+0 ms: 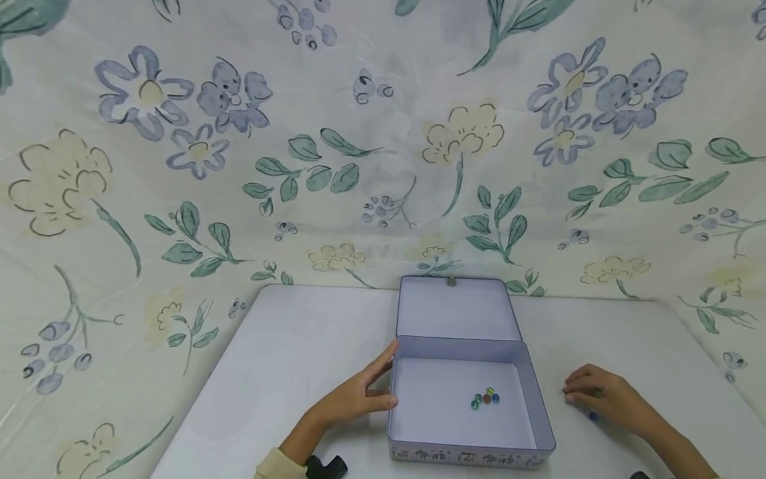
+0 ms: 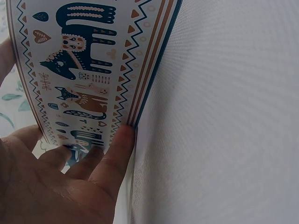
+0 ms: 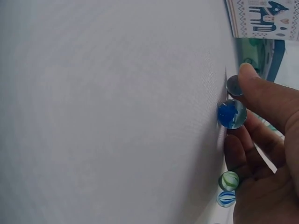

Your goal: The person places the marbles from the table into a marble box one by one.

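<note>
A rectangular tin box (image 1: 473,457) stands on the white table, with several small glass marbles (image 1: 487,399) on its floor. My left hand (image 1: 353,399) rests against the box's left side, thumb and fingers spread along the wall. In the left wrist view its fingers touch the wall's printed animal pattern (image 2: 93,93). To the right of the box, my right hand (image 1: 610,399) is low over the table. Its thumb touches or nearly touches a greyish marble (image 3: 235,85). A blue marble (image 3: 232,114) lies nearer the camera, and green-striped (image 3: 229,180) and blue-striped (image 3: 226,199) ones sit by the palm.
The hinged lid (image 1: 457,309) stands raised behind the box, near the table's back edge. Floral-patterned sheeting (image 1: 383,166) rises behind and at both sides of the table (image 1: 311,332). A black object (image 1: 326,467) is beside the left wrist.
</note>
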{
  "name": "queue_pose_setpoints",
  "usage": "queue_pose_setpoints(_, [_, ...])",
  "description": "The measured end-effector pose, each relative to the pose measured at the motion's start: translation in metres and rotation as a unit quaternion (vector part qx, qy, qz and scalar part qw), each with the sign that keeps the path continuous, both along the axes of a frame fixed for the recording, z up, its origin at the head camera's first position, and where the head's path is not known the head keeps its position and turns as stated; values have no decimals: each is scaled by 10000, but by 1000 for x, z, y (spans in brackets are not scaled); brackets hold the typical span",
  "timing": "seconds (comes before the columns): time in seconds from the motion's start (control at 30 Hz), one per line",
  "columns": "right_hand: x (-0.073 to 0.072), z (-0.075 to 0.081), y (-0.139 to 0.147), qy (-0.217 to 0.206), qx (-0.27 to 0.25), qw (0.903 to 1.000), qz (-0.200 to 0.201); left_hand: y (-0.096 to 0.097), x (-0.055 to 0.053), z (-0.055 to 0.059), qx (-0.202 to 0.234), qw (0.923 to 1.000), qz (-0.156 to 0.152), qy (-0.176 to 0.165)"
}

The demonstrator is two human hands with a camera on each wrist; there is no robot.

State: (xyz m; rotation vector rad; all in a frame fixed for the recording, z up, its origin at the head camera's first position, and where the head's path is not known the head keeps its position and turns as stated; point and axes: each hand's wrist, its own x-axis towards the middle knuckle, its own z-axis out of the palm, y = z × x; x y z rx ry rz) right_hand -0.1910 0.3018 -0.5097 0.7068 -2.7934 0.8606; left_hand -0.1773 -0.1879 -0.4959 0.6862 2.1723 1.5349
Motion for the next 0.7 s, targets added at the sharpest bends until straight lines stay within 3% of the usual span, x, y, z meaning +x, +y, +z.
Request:
queue_pose_setpoints(0.2, [0, 3, 1, -326, -93, 9994, 29, -1, -1, 2, -14, 10000, -23, 0])
queue_pose_setpoints(0.43, [-3, 9, -1, -1019, 33, 9941, -363, -1, -2, 2, -22, 10000, 26, 6])
queue_pose_setpoints(0.53, [-4, 9, -1, -965, -22, 9946, -379, -1, -1, 1, -19, 10000, 26, -32])
queue_pose_setpoints(0.7, [-6, 12, -2, -436, -236, 9986, -164, -1, -1, -1, -6, 10000, 25, -58])
